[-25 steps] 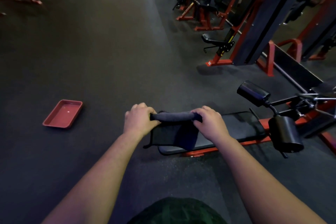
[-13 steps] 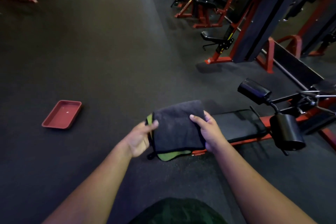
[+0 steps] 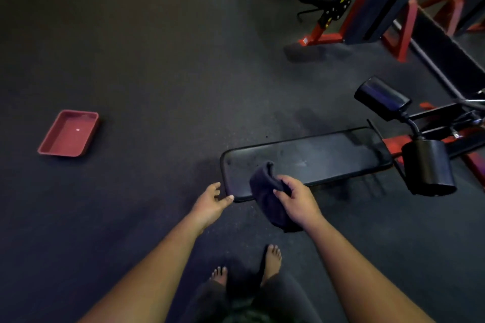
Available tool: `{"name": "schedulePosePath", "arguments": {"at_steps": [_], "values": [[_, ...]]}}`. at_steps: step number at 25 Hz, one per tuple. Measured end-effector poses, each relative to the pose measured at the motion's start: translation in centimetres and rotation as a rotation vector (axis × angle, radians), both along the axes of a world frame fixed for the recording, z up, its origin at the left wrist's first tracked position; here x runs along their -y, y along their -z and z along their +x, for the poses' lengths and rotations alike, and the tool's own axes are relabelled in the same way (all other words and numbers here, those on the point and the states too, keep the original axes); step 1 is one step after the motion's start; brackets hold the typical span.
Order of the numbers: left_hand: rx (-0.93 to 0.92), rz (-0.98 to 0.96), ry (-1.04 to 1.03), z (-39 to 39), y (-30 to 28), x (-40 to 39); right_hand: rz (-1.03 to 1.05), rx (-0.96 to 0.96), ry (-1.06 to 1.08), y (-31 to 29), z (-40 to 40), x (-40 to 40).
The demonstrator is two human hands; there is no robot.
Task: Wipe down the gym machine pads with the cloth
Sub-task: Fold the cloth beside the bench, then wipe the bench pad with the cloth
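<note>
A long black bench pad (image 3: 315,157) lies low over the floor on a red frame, its near end in front of me. My right hand (image 3: 296,200) grips a dark folded cloth (image 3: 265,191), which hangs over the pad's near edge. My left hand (image 3: 210,202) is open, fingers spread, with the fingertips at the pad's near-left corner and nothing in it. Two black roller pads (image 3: 427,168) (image 3: 381,98) stand at the bench's far right end.
A red plastic tray (image 3: 68,133) lies on the dark rubber floor to the left. Red and black machine frames (image 3: 367,8) stand at the back right. My bare feet (image 3: 271,259) are on the floor just below the bench end.
My left hand has let go of the cloth, which my right hand now holds alone, bunched, lower over the pad's near end. The view has tilted down and closer to the bench.
</note>
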State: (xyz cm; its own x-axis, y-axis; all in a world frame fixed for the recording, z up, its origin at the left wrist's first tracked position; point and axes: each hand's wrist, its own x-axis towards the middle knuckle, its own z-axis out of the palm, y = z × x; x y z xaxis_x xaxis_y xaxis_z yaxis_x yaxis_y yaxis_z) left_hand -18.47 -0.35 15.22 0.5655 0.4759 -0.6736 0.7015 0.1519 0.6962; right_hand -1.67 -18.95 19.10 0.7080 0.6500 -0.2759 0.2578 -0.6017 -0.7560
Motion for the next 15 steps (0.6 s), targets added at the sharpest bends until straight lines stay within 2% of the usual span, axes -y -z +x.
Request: {"name": "schedulePosePath", "arguments": {"at_steps": [3, 6, 12, 15], "values": [[-0.145, 0.157, 0.144, 2.6, 4.6, 0.0, -0.174, 0.154, -0.048, 4.4, 4.0, -1.1], [-0.214, 0.276, 0.233, 6.0, 9.1, -0.1, -0.236, 0.258, -0.098, 8.7, 9.1, -3.2], [-0.309, 0.418, 0.166, 12.2, 20.7, -2.0, -0.094, 0.6, -0.452, 19.0, 16.6, -9.2], [-0.312, 0.508, 0.099, 13.8, 25.3, -2.8, -0.299, 0.561, -0.703, 25.8, 17.3, -9.4]]}}
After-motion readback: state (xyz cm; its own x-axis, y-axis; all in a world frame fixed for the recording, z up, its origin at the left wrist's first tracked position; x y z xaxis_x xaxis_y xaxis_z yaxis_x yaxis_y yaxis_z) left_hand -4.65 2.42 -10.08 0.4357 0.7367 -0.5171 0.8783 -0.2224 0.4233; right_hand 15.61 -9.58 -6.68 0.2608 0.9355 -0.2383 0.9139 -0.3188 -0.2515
